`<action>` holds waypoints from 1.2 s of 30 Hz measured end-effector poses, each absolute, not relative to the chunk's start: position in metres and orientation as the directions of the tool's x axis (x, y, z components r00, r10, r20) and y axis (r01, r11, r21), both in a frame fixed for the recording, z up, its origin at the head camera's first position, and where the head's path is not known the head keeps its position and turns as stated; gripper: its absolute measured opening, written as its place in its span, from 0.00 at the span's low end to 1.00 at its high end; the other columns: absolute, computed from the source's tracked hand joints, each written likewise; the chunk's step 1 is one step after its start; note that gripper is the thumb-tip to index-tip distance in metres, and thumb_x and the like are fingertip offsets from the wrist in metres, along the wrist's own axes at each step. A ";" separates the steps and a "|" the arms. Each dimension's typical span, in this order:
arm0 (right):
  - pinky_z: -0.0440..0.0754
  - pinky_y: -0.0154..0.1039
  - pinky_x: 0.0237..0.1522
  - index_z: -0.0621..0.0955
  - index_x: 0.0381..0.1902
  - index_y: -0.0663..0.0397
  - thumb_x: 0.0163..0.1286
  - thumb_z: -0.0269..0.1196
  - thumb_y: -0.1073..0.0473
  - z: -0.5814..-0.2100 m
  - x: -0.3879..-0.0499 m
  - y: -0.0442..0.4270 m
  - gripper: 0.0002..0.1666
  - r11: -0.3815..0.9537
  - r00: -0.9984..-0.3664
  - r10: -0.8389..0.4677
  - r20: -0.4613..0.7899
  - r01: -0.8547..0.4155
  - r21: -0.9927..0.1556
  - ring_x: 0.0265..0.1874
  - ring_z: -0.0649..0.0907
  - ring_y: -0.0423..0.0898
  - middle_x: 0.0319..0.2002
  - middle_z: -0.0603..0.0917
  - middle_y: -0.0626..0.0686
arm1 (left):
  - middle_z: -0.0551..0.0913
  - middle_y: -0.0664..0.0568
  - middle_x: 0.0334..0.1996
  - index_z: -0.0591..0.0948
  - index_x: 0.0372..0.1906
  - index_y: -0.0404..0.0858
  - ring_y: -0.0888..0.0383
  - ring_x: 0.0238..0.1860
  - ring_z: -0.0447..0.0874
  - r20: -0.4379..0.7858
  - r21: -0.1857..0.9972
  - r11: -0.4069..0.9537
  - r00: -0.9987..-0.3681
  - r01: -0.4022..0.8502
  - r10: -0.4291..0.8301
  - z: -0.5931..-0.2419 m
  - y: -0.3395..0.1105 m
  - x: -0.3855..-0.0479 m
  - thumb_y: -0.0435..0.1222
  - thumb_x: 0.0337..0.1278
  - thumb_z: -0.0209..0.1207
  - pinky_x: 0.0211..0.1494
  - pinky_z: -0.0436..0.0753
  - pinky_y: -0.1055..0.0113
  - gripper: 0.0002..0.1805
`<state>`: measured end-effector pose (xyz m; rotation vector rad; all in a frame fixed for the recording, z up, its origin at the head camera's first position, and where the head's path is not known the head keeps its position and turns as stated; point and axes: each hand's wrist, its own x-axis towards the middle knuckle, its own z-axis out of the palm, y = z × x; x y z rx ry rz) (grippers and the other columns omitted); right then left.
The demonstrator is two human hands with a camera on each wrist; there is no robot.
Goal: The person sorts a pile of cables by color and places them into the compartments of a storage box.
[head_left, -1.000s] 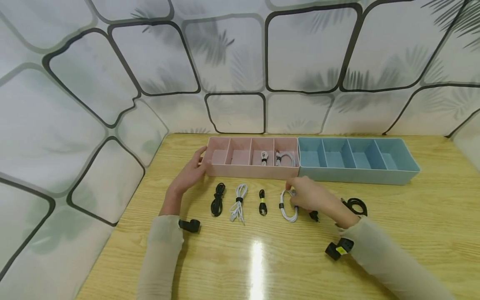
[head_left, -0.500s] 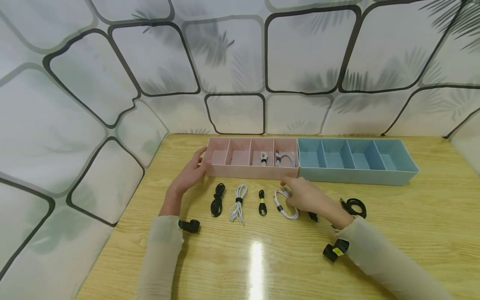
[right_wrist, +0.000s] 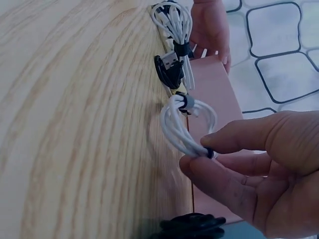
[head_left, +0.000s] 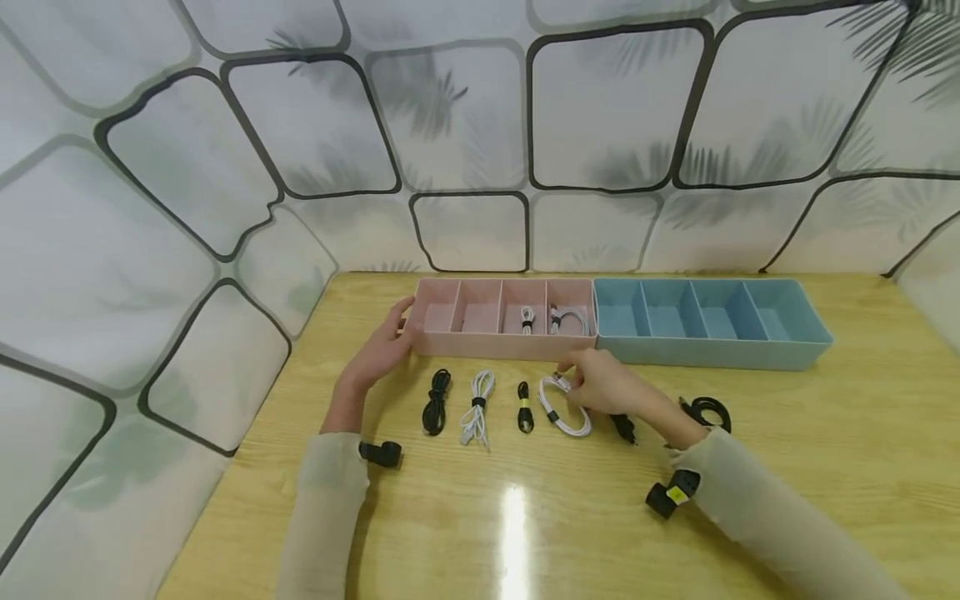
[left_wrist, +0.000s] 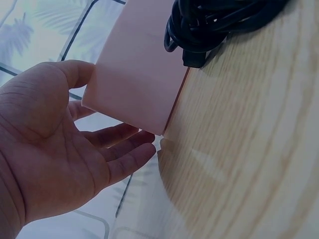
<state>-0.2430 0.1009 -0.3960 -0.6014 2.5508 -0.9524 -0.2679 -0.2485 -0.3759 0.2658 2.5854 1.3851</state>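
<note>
My right hand [head_left: 602,383] pinches a coiled white cable [head_left: 567,407] between thumb and fingertips. In the right wrist view that cable [right_wrist: 182,127] is bundled with dark ties, and the fingers [right_wrist: 214,174] grip it at one tie. My left hand [head_left: 380,349] touches the left end of a pink divided box [head_left: 502,344]. In the left wrist view its thumb lies on the box's front face and its loosely bent fingers [left_wrist: 132,159] are by the end wall. Two coiled light cables lie in the pink box's two right compartments, one being a white cable [head_left: 528,318].
A blue divided box [head_left: 712,352] adjoins the pink one. On the wooden table [head_left: 450,517] lie a black cable [head_left: 437,402], a white cable [head_left: 477,406] and a small black cable [head_left: 525,407]. Another black cable [head_left: 707,411] is right of my right hand.
My right hand has shifted slightly left, and the white cable has turned and moved left with it. My left hand has stayed at the pink box's end.
</note>
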 end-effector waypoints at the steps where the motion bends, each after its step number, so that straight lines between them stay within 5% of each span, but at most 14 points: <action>1: 0.69 0.35 0.19 0.77 0.57 0.72 0.60 0.62 0.72 -0.397 -0.244 0.102 0.26 0.668 -0.845 -0.509 -0.165 -0.267 -0.695 0.12 0.71 0.39 0.18 0.79 0.49 | 0.60 0.25 0.70 0.46 0.79 0.34 0.31 0.68 0.64 -0.089 0.834 0.549 -0.964 0.064 0.249 -0.372 -0.247 -0.265 0.40 0.78 0.43 0.68 0.65 0.40 0.34; 12: 0.80 0.39 0.22 0.79 0.53 0.71 0.64 0.65 0.69 -0.399 -0.251 0.105 0.19 0.511 -0.855 -0.510 -0.093 -0.214 -0.832 0.20 0.82 0.53 0.29 0.83 0.56 | 0.61 0.25 0.70 0.47 0.79 0.34 0.31 0.68 0.64 -0.091 0.834 0.549 -0.964 0.064 0.251 -0.370 -0.245 -0.267 0.40 0.79 0.43 0.68 0.66 0.41 0.34; 20: 0.86 0.50 0.31 0.76 0.55 0.74 0.66 0.62 0.69 -0.390 -0.252 0.099 0.21 0.425 -0.851 -0.503 -0.152 -0.091 -0.900 0.25 0.84 0.47 0.36 0.80 0.61 | 0.61 0.26 0.70 0.46 0.79 0.34 0.32 0.69 0.64 -0.104 0.834 0.549 -0.963 0.051 0.248 -0.368 -0.245 -0.266 0.39 0.79 0.42 0.68 0.66 0.41 0.34; 36: 0.86 0.46 0.36 0.74 0.55 0.76 0.69 0.60 0.68 -0.376 -0.262 0.083 0.20 0.305 -0.864 -0.491 -0.107 -0.056 -0.951 0.33 0.85 0.47 0.43 0.80 0.67 | 0.61 0.25 0.70 0.46 0.79 0.35 0.32 0.69 0.63 -0.097 0.848 0.528 -0.965 0.049 0.244 -0.371 -0.248 -0.265 0.41 0.79 0.43 0.69 0.64 0.41 0.34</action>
